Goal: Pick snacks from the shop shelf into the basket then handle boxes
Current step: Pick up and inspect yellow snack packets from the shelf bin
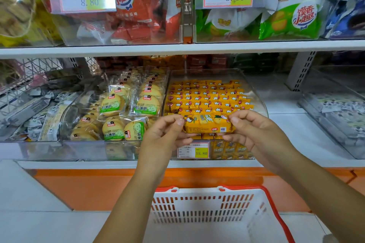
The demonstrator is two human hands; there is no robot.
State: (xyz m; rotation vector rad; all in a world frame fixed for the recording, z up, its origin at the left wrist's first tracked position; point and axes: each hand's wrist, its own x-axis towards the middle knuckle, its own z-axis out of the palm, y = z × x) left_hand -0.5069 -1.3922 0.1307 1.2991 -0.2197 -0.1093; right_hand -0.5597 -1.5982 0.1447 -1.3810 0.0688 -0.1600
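Note:
A yellow snack packet [209, 124] is held flat between both hands, just above the front edge of a clear bin [254, 92] full of the same yellow packets. My left hand [167, 134] pinches the packet's left end. My right hand [250, 130] pinches its right end. Below my forearms stands a white basket with a red rim [270, 199]; the part of its inside that shows holds nothing.
Left of the yellow bin is a clear bin of round biscuit packs [118, 116]. Grey-and-white packets lie at far left [35, 112] and far right [335, 112]. The upper shelf [177, 48] carries bins of red and green bags with price tags. An orange panel [88, 187] runs below.

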